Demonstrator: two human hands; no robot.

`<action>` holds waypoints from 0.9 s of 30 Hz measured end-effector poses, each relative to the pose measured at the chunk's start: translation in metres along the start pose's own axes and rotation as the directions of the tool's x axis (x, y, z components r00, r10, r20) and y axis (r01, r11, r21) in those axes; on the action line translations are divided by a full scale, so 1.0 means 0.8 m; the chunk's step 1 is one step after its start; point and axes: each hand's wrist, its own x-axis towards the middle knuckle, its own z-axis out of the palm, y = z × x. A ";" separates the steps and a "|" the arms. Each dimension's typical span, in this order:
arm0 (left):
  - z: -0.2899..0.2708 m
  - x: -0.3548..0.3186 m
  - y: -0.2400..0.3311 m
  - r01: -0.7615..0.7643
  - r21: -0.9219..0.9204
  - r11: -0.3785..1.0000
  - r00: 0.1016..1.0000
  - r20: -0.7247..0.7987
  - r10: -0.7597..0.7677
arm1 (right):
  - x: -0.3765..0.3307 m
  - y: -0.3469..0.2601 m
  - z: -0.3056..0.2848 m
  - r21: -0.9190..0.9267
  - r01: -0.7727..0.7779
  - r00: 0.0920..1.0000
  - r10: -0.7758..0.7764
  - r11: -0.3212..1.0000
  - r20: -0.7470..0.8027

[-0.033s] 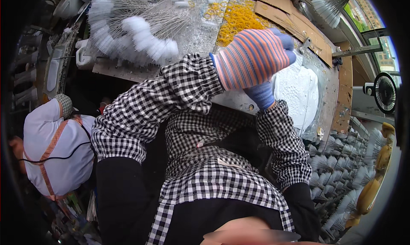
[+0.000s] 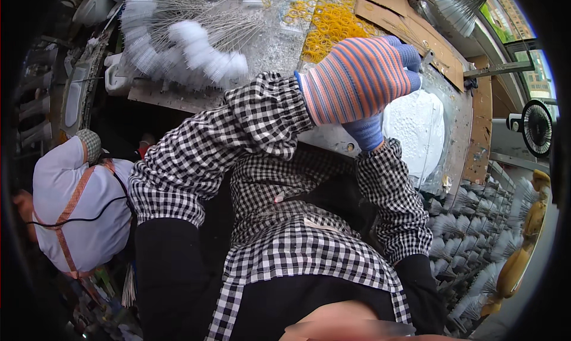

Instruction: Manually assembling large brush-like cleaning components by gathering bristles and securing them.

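Note:
My left hand (image 2: 360, 78), in a knitted glove striped orange and blue, is closed over the front part of the workbench. Its fingers curl down at the right, and whatever they grip is hidden. Below it my right hand (image 2: 365, 131) shows only as a blue knitted glove near the wrist; the left hand covers its fingers. Beside both hands lies a white, bumpy-surfaced slab or pad (image 2: 414, 134) in clear film. Loose yellow rubber bands (image 2: 336, 27) are scattered just beyond the left hand.
White-bristled wire brushes (image 2: 205, 52) are heaped on the bench (image 2: 276, 40) at the left. Cardboard sheets (image 2: 410, 36) edge its far right. Bundled brushes (image 2: 470, 228) and a small black fan (image 2: 536, 128) are at the right. A person in a white top (image 2: 83, 207) is at the left.
My left hand has shifted slightly to the right, and its fingers sit a little differently. The right hand has barely moved. More of the white slab's upper edge is smooth to view.

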 end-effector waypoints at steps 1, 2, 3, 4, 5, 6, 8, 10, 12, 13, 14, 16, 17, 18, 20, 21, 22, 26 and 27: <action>0.016 -0.003 0.001 0.024 -0.038 0.999 0.996 0.088 -0.021 | -0.012 0.015 0.020 -0.104 -0.014 1.000 0.011 0.995 -0.025; 0.028 -0.016 -0.004 0.060 -0.047 0.997 0.983 0.179 -0.050 | -0.021 0.008 0.030 -0.094 -0.013 1.000 0.010 0.996 -0.027; 0.043 -0.038 0.008 0.112 0.109 0.988 0.993 0.025 -0.115 | -0.035 -0.004 0.038 0.015 -0.098 0.995 0.099 0.995 -0.026; 0.028 -0.037 0.013 0.073 -0.075 0.995 0.995 0.072 -0.067 | -0.040 -0.008 0.036 0.103 -0.186 0.981 0.190 0.977 -0.031; 0.020 -0.045 0.026 0.005 -0.089 0.996 0.999 0.050 -0.001 | -0.035 -0.044 0.026 0.350 -0.451 0.887 0.456 0.821 0.070; 0.013 -0.054 0.045 -0.055 -0.116 0.992 0.998 0.034 0.059 | -0.040 -0.043 0.034 0.356 -0.449 0.888 0.455 0.819 0.073; 0.017 -0.040 0.035 -0.048 -0.155 0.987 0.997 0.057 0.057 | -0.044 -0.020 0.057 0.359 -0.192 0.976 0.216 0.913 -0.028; 0.027 -0.003 0.001 0.059 0.043 0.997 0.967 0.248 -0.068 | -0.038 0.011 0.026 -0.382 0.311 0.949 -0.302 0.870 0.085; 0.034 0.023 0.010 -0.044 -0.073 0.996 0.996 0.078 0.050 | -0.029 0.016 0.030 0.093 -0.147 0.962 0.120 0.985 0.247; 0.036 0.027 0.013 -0.071 -0.122 0.990 0.995 0.058 0.078 | -0.043 0.023 0.040 0.053 -0.212 0.963 0.199 0.976 0.183; 0.037 0.024 0.016 -0.086 -0.159 0.983 0.995 0.043 0.094 | -0.045 0.015 0.041 0.029 -0.267 0.957 0.262 0.963 0.123; 0.050 -0.014 0.016 -0.010 -0.141 0.990 1.000 0.023 0.013 | -0.073 0.021 0.101 0.135 -0.438 0.895 0.445 0.889 -0.033; 0.043 -0.030 0.027 -0.002 -0.140 0.990 0.998 0.060 0.011 | -0.063 0.024 0.100 0.134 -0.438 0.894 0.447 0.889 -0.040; 0.033 -0.046 0.038 -0.040 -0.160 0.986 0.997 0.057 0.050 | -0.048 0.018 0.089 0.147 -0.416 0.908 0.419 0.897 0.012; 0.023 -0.055 0.030 -0.054 -0.183 0.982 0.998 0.017 0.058 | -0.020 -0.007 0.045 0.171 -0.370 0.927 0.353 0.913 0.125; 0.028 -0.043 0.013 0.028 -0.103 0.994 0.994 0.105 -0.017 | -0.008 -0.011 0.027 0.177 -0.353 0.930 0.323 0.919 0.175; 0.023 -0.032 -0.003 0.119 -0.001 0.993 0.972 0.206 -0.117 | -0.009 -0.019 0.028 0.208 -0.332 0.929 0.282 0.920 0.238; 0.000 0.004 0.016 -0.005 -0.058 0.998 0.991 0.136 0.013 | -0.025 -0.012 0.035 0.162 -0.205 0.978 0.209 0.965 -0.006; 0.003 -0.006 0.013 0.016 -0.092 0.996 0.986 0.170 0.000 | -0.037 -0.007 0.037 -0.128 0.048 0.999 -0.049 0.991 -0.004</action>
